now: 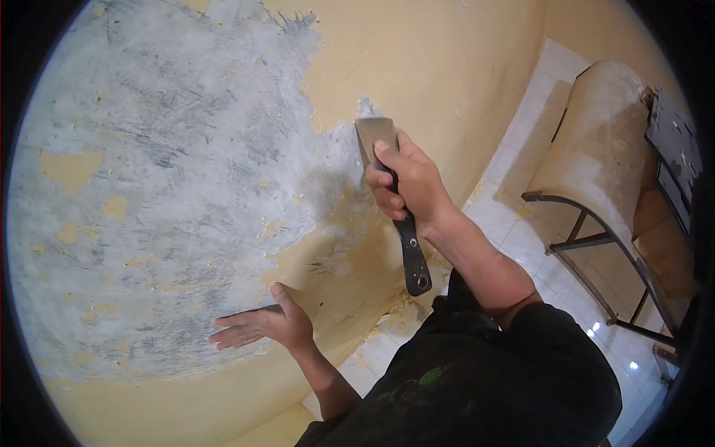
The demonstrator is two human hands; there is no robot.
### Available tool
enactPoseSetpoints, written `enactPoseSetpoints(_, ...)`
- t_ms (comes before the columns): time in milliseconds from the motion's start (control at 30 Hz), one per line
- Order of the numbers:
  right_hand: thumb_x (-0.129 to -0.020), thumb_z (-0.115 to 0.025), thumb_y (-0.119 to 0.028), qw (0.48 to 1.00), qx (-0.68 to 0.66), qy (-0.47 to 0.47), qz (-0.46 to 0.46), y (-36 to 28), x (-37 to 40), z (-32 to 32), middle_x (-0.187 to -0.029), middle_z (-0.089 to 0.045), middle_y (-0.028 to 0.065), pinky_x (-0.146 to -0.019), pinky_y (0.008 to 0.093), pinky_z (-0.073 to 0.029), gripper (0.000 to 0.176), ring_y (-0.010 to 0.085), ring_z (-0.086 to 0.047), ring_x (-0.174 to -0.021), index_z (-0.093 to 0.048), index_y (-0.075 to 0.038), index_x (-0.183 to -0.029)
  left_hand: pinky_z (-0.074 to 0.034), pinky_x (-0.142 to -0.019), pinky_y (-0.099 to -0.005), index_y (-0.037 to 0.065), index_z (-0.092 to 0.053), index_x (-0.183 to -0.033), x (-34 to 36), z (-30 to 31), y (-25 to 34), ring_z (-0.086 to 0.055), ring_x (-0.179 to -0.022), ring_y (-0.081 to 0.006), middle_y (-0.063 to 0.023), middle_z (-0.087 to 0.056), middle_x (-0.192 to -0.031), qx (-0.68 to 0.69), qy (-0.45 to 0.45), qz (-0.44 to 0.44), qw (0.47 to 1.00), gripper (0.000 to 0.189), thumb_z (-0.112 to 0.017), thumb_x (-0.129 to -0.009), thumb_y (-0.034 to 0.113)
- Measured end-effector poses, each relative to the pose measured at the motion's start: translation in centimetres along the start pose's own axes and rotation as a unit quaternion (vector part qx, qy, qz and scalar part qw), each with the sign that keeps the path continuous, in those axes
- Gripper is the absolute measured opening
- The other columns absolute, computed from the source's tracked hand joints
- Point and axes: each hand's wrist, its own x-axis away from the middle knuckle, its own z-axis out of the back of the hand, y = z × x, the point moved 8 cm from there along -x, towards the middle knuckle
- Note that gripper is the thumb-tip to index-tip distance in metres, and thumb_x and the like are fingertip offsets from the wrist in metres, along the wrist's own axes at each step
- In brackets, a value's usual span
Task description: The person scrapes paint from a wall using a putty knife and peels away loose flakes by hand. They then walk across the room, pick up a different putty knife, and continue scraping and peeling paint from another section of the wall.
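Observation:
My right hand [406,179] is wrapped round a putty knife [416,257] with a black handle, its thumb pressed along the base of the blade. The wide metal blade points up the wall, its edge right at the border between yellow paint [417,67] and the scraped grey-white patch [201,164]. Lower down, my left hand [277,322] is held out with fingers stretched and thumb raised, holding nothing. It overlaps the bottom part of the scraped patch in this view. Small islands of yellow paint are left within the patch.
To the right stands a table-like piece with a dusty brown top [596,134] and a dark metal frame. Dark flat pieces [676,149] lie at its far side. White floor tiles [514,223] run along the wall, with paint flakes [402,324] at its foot.

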Motion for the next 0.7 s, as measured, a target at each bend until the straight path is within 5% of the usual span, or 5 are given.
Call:
enactPoseSetpoints(300,-0.095,-0.041,-0.025,1.0,-0.016,0.014,-0.023,0.5,0.1,0.3,-0.059,-0.039,-0.0035,-0.03,0.02,-0.025,0.008,0.0047,-0.029,-0.036,-0.04,-0.017,-0.096,0.012,-0.097,-0.0639,0.0,0.019,-0.138,0.2,-0.1,0.2,0.029,-0.127,-0.0489,-0.0318,0.031,-0.137,0.002,-0.003,-0.007,1.0,0.117,-0.048,-0.075,0.071)
enactPoseSetpoints(467,-0.094,-0.041,-0.024,1.0,-0.023,0.015,-0.008,-0.5,-0.7,0.5,-0.06,-0.039,-0.0029,-0.032,0.0209,-0.027,0.008,0.0057,-0.032,-0.038,-0.038,-0.018,-0.099,0.011,-0.098,-0.0644,0.004,0.016,-0.14,0.4,0.3,0.7,0.027,-0.128,-0.0485,-0.0306,0.027,-0.14,-0.003,0.009,-0.025,1.0,0.138,-0.068,-0.055,0.073)
enactPoseSetpoints(700,-0.095,-0.04,-0.025,0.999,0.009,-0.001,-0.032,0.2,-0.2,0.4,-0.06,-0.039,-0.003,-0.032,0.0214,-0.027,0.009,0.0063,-0.031,-0.037,-0.037,-0.018,-0.1,0.011,-0.097,-0.0653,0.004,0.017,-0.14,0.6,0.0,0.8,0.027,-0.128,-0.0478,-0.0309,0.028,-0.139,-0.026,0.007,-0.039,0.999,0.145,-0.073,-0.049,0.071)
